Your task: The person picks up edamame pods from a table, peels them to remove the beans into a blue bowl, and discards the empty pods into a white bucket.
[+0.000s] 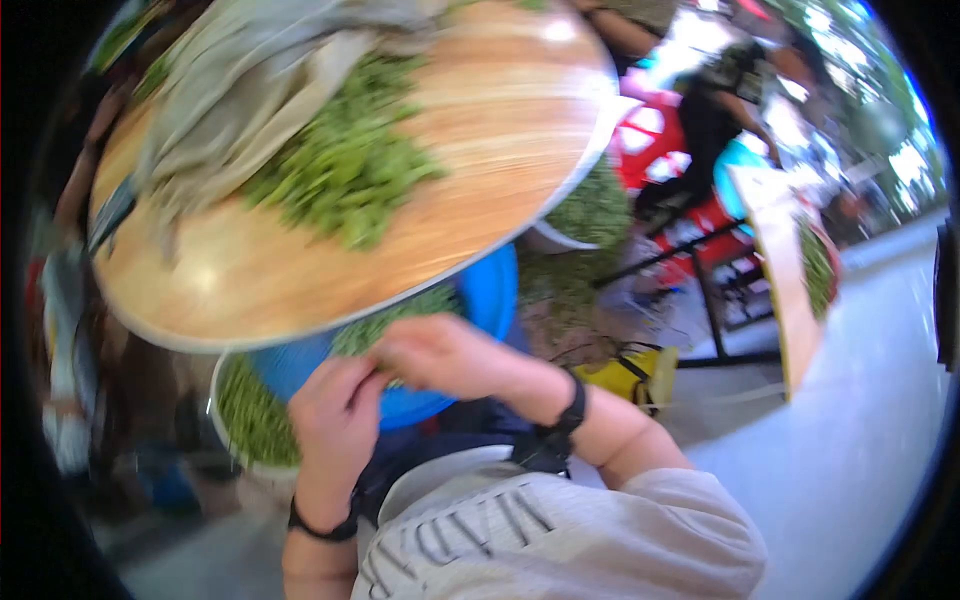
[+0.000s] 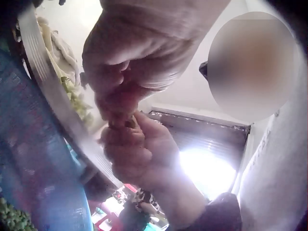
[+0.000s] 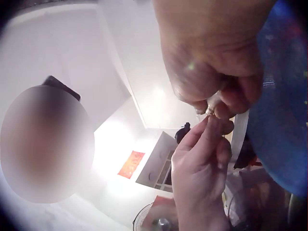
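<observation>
My left hand (image 1: 335, 410) and right hand (image 1: 440, 355) meet at the fingertips over a blue basin (image 1: 492, 290), just below the table's near edge. Between the curled fingers, the right wrist view shows a bit of a small pale pod (image 3: 211, 109), which both hands pinch; the fingers hide most of it. Small green shelled beans (image 2: 14, 216) lie in the basin. On the round wooden table (image 1: 500, 150) ahead, a heap of green pods (image 1: 350, 165) spreads out from under a greyish cloth (image 1: 240, 100).
A white-rimmed container of green pods (image 1: 255, 410) stands left of the basin. Beyond the basin, another heap of greens (image 1: 592, 210) sits partly under the tabletop. A yellow bag (image 1: 630, 375) lies on the floor at right, near a dark-framed table (image 1: 775, 270). Other people are around the table.
</observation>
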